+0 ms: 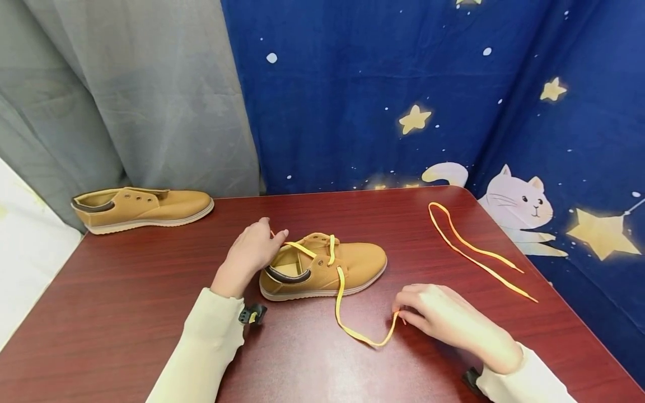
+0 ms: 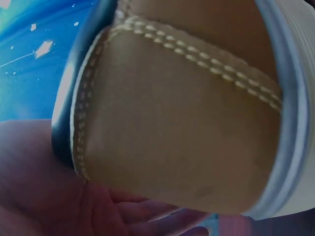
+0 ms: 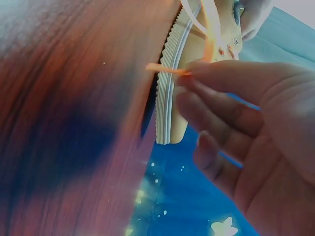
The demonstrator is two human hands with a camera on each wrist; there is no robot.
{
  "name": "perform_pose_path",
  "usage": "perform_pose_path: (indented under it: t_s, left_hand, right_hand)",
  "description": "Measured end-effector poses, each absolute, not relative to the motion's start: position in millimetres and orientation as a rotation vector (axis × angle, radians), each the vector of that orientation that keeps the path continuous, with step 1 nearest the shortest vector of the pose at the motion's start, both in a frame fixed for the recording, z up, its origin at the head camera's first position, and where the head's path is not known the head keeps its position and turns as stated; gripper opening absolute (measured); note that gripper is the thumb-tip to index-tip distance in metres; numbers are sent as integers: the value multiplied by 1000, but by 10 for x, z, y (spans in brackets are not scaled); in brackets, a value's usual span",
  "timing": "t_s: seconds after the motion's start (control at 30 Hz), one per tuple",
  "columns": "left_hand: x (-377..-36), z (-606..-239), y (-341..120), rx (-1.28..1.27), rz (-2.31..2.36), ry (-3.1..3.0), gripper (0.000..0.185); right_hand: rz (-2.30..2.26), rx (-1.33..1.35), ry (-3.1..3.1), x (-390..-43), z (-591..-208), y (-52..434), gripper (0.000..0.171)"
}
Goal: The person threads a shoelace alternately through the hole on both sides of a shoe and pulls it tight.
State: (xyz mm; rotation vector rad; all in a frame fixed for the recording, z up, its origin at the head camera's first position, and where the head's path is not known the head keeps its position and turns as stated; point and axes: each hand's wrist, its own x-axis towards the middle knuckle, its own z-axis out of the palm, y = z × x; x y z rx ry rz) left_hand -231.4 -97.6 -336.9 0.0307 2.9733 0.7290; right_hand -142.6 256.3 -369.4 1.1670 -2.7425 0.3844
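A tan shoe (image 1: 327, 268) lies on the dark red table (image 1: 126, 313), heel toward me. A yellow lace (image 1: 347, 313) runs through its eyelets and trails toward me over the wood. My left hand (image 1: 252, 254) grips the shoe's heel side and pinches one end of that lace near the collar; the left wrist view is filled by the tan shoe (image 2: 182, 123) and my palm. My right hand (image 1: 433, 316) pinches the lace's other end by its orange tip (image 3: 165, 69) just above the table, with the shoe's ribbed sole (image 3: 172, 73) behind it.
A second tan shoe (image 1: 141, 208), unlaced, lies at the table's far left corner. A loose yellow lace (image 1: 473, 252) lies on the right side of the table. Grey and blue star-patterned curtains hang behind.
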Motion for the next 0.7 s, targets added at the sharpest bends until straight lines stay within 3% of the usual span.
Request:
perform_pose_path:
  t_s: [0.17,0.37,0.6,0.7]
  left_hand:
    - [-2288,-3373,-908,91,745,3013,51]
    - [-2256,-3387,-773,151,811,3042,46]
    - [-2282,-3425,-670,586,1033,2996,29]
    - [-2284,-3435,-639,662,1109,2910,25]
  right_hand:
    - [465,1190,-2662,-1509,-3668,2472,17]
    - [673,1249,-2644,-1672,-3558,2352,18]
    - [952,1204,-2574,-1872,-3423,2121,12]
    - [1082,1145,-2583,-1938,-3348,1996,11]
